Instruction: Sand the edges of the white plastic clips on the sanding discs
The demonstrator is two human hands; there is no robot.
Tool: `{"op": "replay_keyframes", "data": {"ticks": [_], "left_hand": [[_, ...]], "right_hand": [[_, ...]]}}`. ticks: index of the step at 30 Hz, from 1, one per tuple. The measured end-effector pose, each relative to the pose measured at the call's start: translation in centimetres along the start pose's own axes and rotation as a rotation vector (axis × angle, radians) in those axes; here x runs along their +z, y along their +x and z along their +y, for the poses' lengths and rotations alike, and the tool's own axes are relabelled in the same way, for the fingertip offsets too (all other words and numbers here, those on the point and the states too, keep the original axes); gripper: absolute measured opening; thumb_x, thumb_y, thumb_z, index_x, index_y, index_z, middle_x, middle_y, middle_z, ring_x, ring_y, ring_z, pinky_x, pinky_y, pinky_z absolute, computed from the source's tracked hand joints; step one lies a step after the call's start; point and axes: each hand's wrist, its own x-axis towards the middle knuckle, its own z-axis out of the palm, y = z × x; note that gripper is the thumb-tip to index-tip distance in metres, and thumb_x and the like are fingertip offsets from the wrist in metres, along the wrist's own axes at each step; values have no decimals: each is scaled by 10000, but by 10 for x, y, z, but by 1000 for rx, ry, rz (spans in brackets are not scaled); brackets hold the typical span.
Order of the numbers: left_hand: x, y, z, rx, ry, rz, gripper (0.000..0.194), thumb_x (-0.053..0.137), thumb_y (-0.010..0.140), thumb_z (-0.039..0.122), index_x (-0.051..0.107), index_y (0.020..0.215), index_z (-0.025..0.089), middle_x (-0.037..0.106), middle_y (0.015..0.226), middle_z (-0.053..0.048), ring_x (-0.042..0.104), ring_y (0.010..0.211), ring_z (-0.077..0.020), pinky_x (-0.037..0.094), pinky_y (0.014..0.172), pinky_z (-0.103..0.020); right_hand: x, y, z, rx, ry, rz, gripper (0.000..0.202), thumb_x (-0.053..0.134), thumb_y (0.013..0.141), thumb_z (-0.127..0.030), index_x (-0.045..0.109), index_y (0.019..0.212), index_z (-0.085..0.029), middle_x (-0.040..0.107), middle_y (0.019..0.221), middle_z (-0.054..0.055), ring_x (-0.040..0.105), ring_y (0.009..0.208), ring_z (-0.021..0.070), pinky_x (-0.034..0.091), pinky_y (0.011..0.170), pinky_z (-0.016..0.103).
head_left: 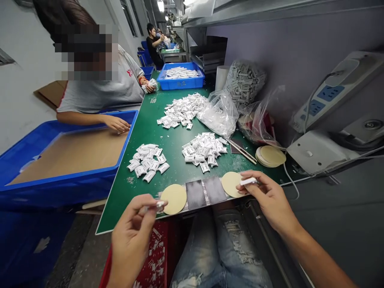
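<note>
Fingers of your left hand (132,234) pinch one white part (160,204), fingers of your right hand (268,193) another white part (248,181), near yellow discs (175,199). Beyond, a loose pile (204,150), tweezers (253,160) and plastic bag (221,116) occupy the bench (120,208).

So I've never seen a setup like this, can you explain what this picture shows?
There's no machine here. A camera worn on a person's head looks forward and down at their bare hands. The left hand pinches a small white piece, partly hidden by the fingers; the right hand holds another white part. On the green table lie piles of similar white parts. Along the near edge are two pale yellow discs with dark pads between them. A co-worker is at the left.
</note>
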Motion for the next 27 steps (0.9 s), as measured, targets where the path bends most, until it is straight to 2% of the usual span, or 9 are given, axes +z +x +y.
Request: {"op": "replay_keyframes", "data": {"ticks": [2,4,7,10,13,16,20,25,27], "left_hand": [[14,11,3,90,75,-54,147,652,905,354,645,960,218,715,1001,-31,709,936,-191,578,820,-300],[20,16,1,199,284,-107,135,640,912,348,659,952,221,710,988,-38,681,914,-200,557,776,-315],[18,15,-9,393,590,-141,114,616,933,309,683,981,231,709,968,-47,633,912,-219,506,790,-358],[13,10,-15,518,674,-137,120,601,948,254,671,1041,227,707,1000,-59,613,966,-230,480,865,-390],[12,8,-14,549,677,-131,116,610,947,226,652,1055,214,692,1018,-65,608,986,-227,478,888,-386],[14,7,-13,560,674,-129,106,616,945,214,641,1048,210,677,1024,-63,606,996,-226,474,907,-384],[14,6,-13,544,679,-152,113,606,952,208,630,1061,217,670,1040,-54,608,1007,-219,472,920,-371],[13,4,-11,514,681,-194,116,574,967,192,618,1071,219,674,1045,-43,615,998,-206,473,909,-350],[14,3,-10,519,691,-189,107,563,970,188,620,1057,213,673,1008,-43,616,956,-207,478,873,-351]], "right_hand": [[6,9,3,-29,-105,8,168,473,1000,-276,596,1087,-202,729,927,60,706,810,196,555,725,335],[7,10,6,-69,-215,29,162,542,956,-247,635,1081,-206,715,1017,85,656,966,251,503,822,405],[0,2,9,-137,-402,26,184,608,911,-214,715,1060,-234,693,1089,100,539,1121,327,377,929,497],[-10,-4,9,-243,-609,-15,213,575,947,-206,717,1103,-234,677,1057,104,547,1042,299,388,857,454],[-13,-1,8,-293,-526,-105,222,541,974,-183,654,1160,-224,676,1042,74,581,970,235,435,817,391],[-10,5,10,-286,-434,-141,183,544,973,-178,658,1103,-238,671,1060,64,592,1012,226,465,862,383],[-12,10,14,-368,-605,-140,230,576,955,-196,664,1166,-217,662,1103,98,587,1033,258,474,886,429],[-22,8,7,-499,-863,-248,273,591,945,-148,667,1205,-189,697,1091,103,592,994,255,482,857,404],[-24,4,3,-561,-909,-254,288,599,936,-120,657,1214,-168,716,1076,103,605,973,250,481,847,393]]}}
